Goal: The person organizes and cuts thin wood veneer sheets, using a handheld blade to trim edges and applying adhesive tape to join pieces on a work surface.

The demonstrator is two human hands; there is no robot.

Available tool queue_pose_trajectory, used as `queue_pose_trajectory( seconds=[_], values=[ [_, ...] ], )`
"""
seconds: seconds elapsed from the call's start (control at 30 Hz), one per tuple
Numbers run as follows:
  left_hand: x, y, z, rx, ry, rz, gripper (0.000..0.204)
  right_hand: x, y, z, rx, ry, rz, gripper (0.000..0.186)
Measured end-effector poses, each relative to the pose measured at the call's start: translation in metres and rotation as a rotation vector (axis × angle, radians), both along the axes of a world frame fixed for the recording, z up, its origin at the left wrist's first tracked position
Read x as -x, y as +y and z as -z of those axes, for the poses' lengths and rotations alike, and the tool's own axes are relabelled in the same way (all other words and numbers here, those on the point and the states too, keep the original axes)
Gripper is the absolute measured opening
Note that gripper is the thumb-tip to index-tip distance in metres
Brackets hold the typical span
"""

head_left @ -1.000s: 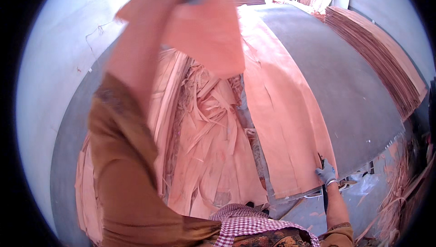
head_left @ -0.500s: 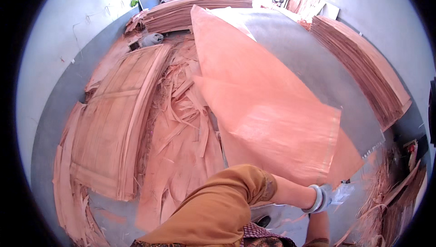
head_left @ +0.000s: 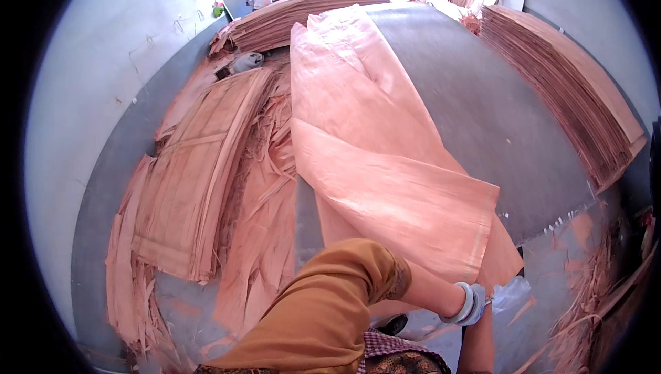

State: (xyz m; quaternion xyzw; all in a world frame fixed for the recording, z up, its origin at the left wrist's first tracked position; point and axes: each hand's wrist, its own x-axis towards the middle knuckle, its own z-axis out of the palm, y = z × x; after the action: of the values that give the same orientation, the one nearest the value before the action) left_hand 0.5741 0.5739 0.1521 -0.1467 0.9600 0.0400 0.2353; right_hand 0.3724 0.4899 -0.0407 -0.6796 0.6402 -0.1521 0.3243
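Pinkish thin wood veneer sheet [head_left: 385, 167], long axis running away from person, lies on grey floor [head_left: 496, 112]; gloved left hand [head_left: 468, 303] at its near edge, grip state unclear; veneer stacks [head_left: 578, 99] along walls.

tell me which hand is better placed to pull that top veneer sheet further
Probably the left. The left hand, gloved, already sits at the near edge of the top veneer sheet. The right hand is hidden behind it, only its forearm showing.

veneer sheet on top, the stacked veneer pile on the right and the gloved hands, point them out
veneer sheet [head_left: 385, 188], head view, middle of its upper face
veneer pile [head_left: 571, 105], head view, layered edge of the stack on the right
hands [head_left: 471, 303], head view, pale glove at the sheet's near corner; left and right cannot be told apart
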Motion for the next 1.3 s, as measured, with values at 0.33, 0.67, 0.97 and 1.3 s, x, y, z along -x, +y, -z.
queue_pose_trajectory(
  seconds=[0.33,0.67,0.97,1.3],
  values=[
    [0.058,0.004,0.041,-0.104,-0.103,-0.075,0.029,0.044,-0.017,0.021,-0.039,0.032,0.010,0.036],
    [0.037,-0.013,0.039,0.159,0.022,-0.122,0.018,0.033,-0.081,-0.085,-0.426,-0.887,-0.143,0.054],
    [0.041,-0.030,0.124,0.187,0.086,-0.147,0.019,0.224,-0.054,-0.057,-0.025,-0.229,0.118,0.054],
    [0.025,-0.046,0.107,0.137,-0.021,-0.126,0.018,0.150,-0.049,-0.086,0.040,-0.297,0.045,0.054]
  ],
)
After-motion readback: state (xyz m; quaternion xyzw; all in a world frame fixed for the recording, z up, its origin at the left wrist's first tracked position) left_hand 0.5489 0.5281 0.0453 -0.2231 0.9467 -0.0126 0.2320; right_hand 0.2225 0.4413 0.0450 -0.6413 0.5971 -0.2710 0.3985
